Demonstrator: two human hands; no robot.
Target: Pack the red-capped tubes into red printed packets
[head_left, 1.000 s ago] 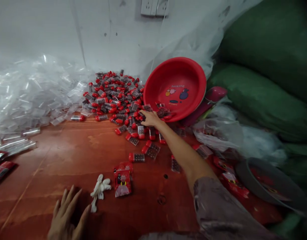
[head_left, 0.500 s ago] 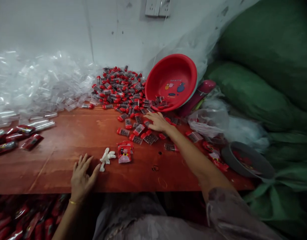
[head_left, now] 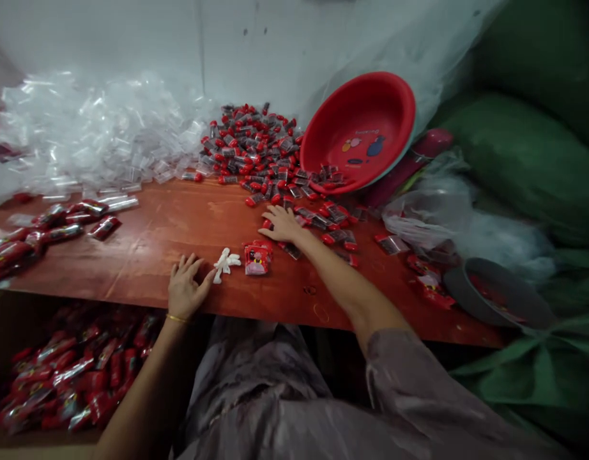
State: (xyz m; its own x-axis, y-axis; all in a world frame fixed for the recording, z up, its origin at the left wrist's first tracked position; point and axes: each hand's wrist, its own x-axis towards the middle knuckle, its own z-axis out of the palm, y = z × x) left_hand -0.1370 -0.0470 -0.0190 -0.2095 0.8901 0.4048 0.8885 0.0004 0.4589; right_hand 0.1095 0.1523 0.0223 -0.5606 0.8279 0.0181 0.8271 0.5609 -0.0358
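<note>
Right hand [head_left: 281, 223] is laid palm down on the red-brown table [head_left: 170, 230], fingers spread flat over scattered red-capped clear tubes [head_left: 323, 222]; nothing looks gripped, though the underside of the palm is hidden. The main tube heap [head_left: 256, 144] lies against the wall, just beside a tilted red basin [head_left: 366, 121] with a few tubes at its lower rim. Left hand [head_left: 185, 291] is rested at the table's near edge, fingers open, empty, thumb near a small white figure [head_left: 225, 263]. A red packet [head_left: 256, 259] is seen just right of that figure. Clear empty tubes [head_left: 93, 134] are piled at far left.
</note>
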